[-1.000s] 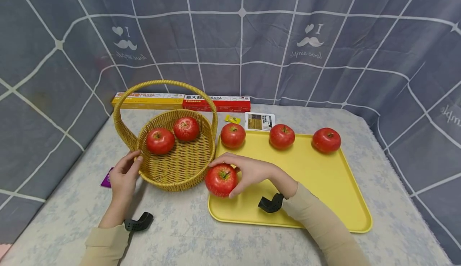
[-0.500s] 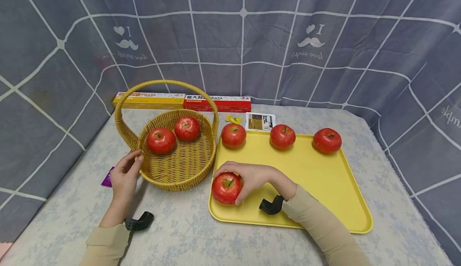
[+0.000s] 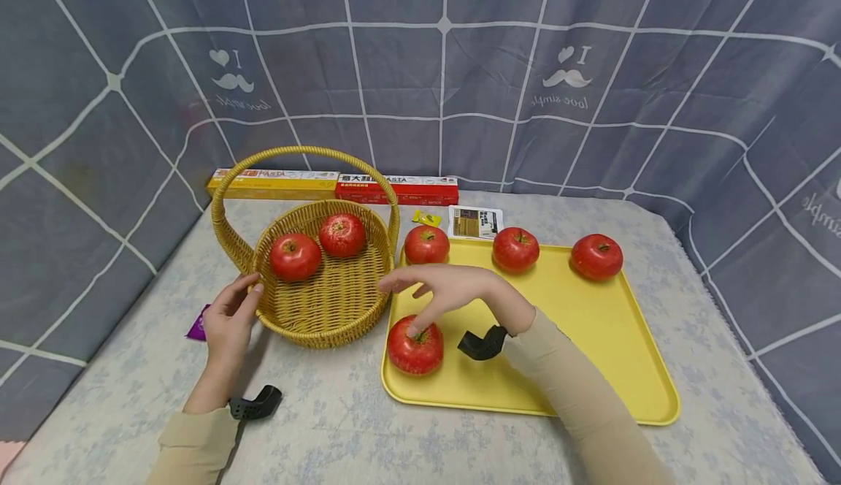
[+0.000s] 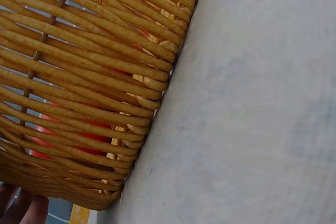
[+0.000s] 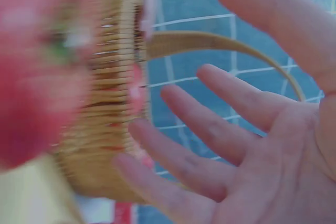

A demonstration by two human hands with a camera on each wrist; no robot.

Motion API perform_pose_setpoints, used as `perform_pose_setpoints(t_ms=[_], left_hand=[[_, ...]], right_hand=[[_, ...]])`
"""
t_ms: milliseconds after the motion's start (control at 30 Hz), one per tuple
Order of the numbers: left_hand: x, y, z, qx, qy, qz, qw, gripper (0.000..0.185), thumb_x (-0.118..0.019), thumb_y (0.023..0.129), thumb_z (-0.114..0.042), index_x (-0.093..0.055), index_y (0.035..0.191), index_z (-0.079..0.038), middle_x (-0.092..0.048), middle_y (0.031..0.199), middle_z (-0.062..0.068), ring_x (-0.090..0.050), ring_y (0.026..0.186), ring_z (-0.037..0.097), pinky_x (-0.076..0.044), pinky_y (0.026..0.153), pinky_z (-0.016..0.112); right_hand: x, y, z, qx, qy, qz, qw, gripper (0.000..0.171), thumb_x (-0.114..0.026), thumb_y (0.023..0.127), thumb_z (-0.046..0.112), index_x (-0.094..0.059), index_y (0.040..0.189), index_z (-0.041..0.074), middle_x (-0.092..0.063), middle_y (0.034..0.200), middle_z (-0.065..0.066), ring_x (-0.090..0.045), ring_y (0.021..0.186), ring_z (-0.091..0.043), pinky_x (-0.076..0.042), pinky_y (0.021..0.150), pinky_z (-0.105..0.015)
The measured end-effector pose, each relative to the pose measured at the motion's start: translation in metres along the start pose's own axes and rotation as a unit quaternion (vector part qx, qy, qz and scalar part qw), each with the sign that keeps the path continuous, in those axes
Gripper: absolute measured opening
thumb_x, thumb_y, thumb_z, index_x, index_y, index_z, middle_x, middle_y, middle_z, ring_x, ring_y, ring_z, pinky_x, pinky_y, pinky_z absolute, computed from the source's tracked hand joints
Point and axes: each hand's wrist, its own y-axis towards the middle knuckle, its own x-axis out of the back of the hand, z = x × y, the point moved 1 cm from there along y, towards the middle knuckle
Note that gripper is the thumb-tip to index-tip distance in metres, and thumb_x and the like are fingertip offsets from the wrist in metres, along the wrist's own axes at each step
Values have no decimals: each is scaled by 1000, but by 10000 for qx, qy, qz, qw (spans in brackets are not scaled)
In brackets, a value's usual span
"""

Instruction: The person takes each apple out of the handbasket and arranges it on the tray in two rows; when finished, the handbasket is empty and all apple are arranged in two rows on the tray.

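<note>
Left hand (image 3: 227,318) pinches the rim of the basket (image 3: 325,336); right hand (image 3: 450,289), fingers wide, holds nothing.
Beneath it, the front apple (image 3: 417,357) sits in the yellow tray (image 3: 617,339); placing seems done, the next move calling for lifting clear.

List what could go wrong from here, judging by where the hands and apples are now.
The right hand is open over the nearest apple on the tray; a low sweep might knock it. The left hand grips the rim of the basket; a tug could tip it and roll the two apples inside.
</note>
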Motion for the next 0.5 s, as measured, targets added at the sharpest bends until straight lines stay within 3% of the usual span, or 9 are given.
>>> perform_pose_setpoints(t_ms=[233, 400, 500], left_hand=[[1, 2, 1, 136, 57, 24, 9999, 30, -62, 90, -11, -63, 115, 5, -58, 112, -12, -54, 101, -1, -43, 78, 8], [0, -1, -8, 134, 104, 17, 9999, 29, -61, 91, -9, -62, 115, 8, -57, 110, -14, -53, 100, -2, -43, 78, 8], [-2, -3, -13, 123, 43, 28, 9999, 29, -60, 91, -7, -61, 114, 10, -58, 108, -14, -54, 98, -1, -43, 77, 9]], right_hand=[[29, 36, 32, 663, -13, -785, 9947, 66, -74, 80, 14, -43, 137, 4, -46, 136, -9, -43, 124, -20, -40, 99, -42], [35, 70, 38, 725, 291, -1437, 9865, 63, -75, 80, 15, -46, 135, 6, -47, 136, -7, -44, 124, -20, -40, 99, -35], [36, 89, 35, 538, 296, -1885, 9802, 60, -75, 80, 18, -49, 133, 8, -49, 133, -4, -46, 123, -20, -41, 97, -29]])
